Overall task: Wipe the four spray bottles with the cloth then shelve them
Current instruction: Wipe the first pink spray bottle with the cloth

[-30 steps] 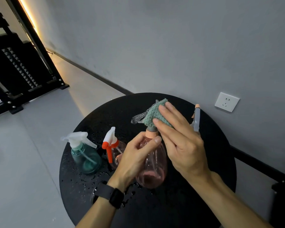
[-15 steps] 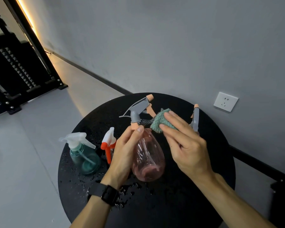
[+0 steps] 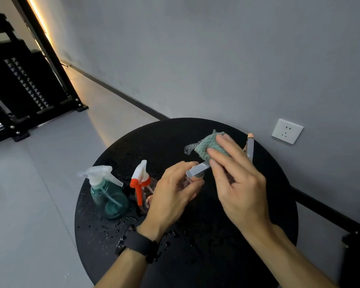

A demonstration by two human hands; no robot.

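Observation:
My left hand (image 3: 170,196) grips a clear pink spray bottle (image 3: 196,172) with a grey head, holding it just above the round black table (image 3: 195,256); most of the bottle is hidden behind that hand. My right hand (image 3: 235,179) holds a green cloth (image 3: 206,145) against the bottle's head. A teal bottle (image 3: 108,196) with a white trigger and a clear bottle with an orange-and-white trigger (image 3: 140,181) stand at the table's left. A fourth bottle's grey-and-peach head (image 3: 250,146) shows behind my right hand.
Water drops lie on the table top near the left bottles and my left wrist. A black metal rack (image 3: 19,80) stands at the far left on the grey floor. A white wall socket (image 3: 287,131) sits on the grey wall beyond the table.
The pink bottle has been turned and lowered, so my left hand now covers its body. My right hand has brought the cloth back over the grey spray head.

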